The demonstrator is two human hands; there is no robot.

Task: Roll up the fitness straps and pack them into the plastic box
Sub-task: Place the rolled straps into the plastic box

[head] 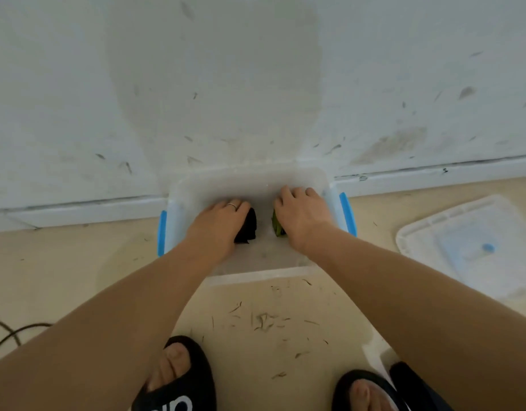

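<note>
Both hands down inside the plastic box (193,188), which sits on the floor against the wall's skirting. Left hand (220,223) curled over a rolled black strap (247,225); right hand (300,216) wrapped over a rolled green strap (276,225) — the two rolls near each other on the box bottom, not touching. Risk on release: either roll springing loose and uncoiling once the fingers lift, since nothing visible ties them. Another risk — rolls tipping or sliding apart. Lid (475,247) lying on the floor to the right, well apart.
</note>
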